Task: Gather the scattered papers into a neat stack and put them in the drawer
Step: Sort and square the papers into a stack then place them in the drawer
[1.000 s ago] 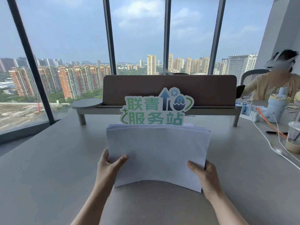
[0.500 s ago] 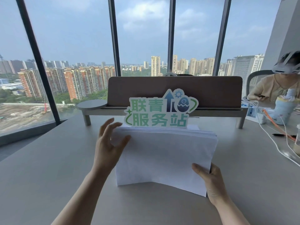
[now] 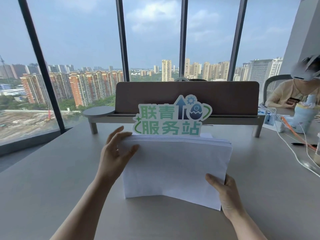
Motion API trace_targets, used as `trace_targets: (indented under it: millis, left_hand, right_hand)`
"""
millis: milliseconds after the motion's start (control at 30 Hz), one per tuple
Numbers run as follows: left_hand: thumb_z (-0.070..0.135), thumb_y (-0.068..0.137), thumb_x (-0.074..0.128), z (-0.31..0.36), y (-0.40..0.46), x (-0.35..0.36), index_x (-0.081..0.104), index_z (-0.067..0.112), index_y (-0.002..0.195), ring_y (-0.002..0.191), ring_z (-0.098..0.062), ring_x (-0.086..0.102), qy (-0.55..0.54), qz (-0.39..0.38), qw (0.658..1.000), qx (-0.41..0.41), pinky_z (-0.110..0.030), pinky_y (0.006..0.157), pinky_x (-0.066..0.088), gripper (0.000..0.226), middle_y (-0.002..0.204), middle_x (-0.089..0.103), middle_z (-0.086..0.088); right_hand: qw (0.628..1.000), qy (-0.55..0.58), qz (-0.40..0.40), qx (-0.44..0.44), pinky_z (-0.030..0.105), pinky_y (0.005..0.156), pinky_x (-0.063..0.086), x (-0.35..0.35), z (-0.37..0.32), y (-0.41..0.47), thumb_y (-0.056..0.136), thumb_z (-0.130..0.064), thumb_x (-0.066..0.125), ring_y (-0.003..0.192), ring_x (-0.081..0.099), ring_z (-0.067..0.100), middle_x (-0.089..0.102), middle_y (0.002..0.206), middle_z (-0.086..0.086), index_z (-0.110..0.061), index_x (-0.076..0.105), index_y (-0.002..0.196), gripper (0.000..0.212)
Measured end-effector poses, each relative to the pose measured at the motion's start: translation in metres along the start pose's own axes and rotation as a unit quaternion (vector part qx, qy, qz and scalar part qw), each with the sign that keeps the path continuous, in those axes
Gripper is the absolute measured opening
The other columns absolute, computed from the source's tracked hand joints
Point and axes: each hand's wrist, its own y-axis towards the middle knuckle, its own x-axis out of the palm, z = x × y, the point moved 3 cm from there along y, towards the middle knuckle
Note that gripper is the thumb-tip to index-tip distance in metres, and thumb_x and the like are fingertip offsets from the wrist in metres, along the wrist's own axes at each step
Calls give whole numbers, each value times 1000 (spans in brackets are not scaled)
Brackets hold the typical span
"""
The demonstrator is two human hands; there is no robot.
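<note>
The grey table (image 3: 43, 170) fills the lower view; its far edge runs below the windows from 9 to 11 o'clock, and bare surface lies open left and right of the papers. Across the back, at 12 o'clock, stands a brown screen (image 3: 187, 94) on a low shelf (image 3: 233, 118), with a green-lettered sign (image 3: 171, 116) in front. The stack of papers (image 3: 176, 165) is held on edge at centre, long axis left to right, top edge just below the sign. The right hand (image 3: 225, 193) grips its lower right corner at 5 o'clock. The left hand (image 3: 115, 153) is spread open, fingertips against the stack's upper left corner. Cables (image 3: 290, 149) trail at 3 o'clock. No drawer shows.
</note>
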Motion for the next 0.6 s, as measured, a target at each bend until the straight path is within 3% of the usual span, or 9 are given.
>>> trace_targets:
  millis: [67, 167, 300, 433, 600]
  left_hand:
    - [45, 70, 73, -2, -3, 1, 61, 30, 114, 106, -3, 61, -40, 0, 999, -20, -19, 74, 51, 48, 129, 55, 15]
    - [27, 76, 76, -1, -5, 2, 55, 35, 123, 87, -12, 65, -75, -6, 997, -30, -19, 72, 54, 52, 110, 63, 16]
    - [15, 82, 74, 1, 1, 1, 68, 30, 97, 116, -9, 57, -24, 0, 1000, 18, -24, 85, 52, 22, 126, 58, 8]
    - [8, 85, 68, 3, 1, 2, 68, 25, 89, 108, -4, 59, -50, 25, 998, -5, -6, 75, 45, 18, 123, 61, 6]
    - [11, 85, 70, -4, -3, -1, 72, 33, 89, 104, -5, 62, -100, 38, 994, -16, -16, 82, 48, 23, 121, 64, 2]
  right_hand:
    - [1000, 1, -1, -2, 42, 77, 55, 0, 1, 0, 64, -6, 81, 88, 70, 34, 75, 97, 20, -3, 74, 94, 31]
    - [1000, 3, -4, 1, 42, 77, 54, 0, 1, 0, 63, -6, 81, 85, 71, 32, 75, 96, 20, -5, 76, 89, 26]
    - [1000, 3, -2, 1, 47, 82, 52, 0, 2, 0, 64, -8, 80, 86, 71, 33, 75, 98, 21, -5, 76, 91, 28]
    - [1000, -1, -3, -3, 49, 84, 52, 0, 1, 0, 64, -9, 80, 89, 71, 35, 74, 99, 22, -3, 74, 95, 32]
    - [1000, 0, -9, -8, 43, 80, 54, 1, 0, 0, 62, -7, 81, 85, 71, 32, 75, 98, 21, -4, 74, 95, 34]
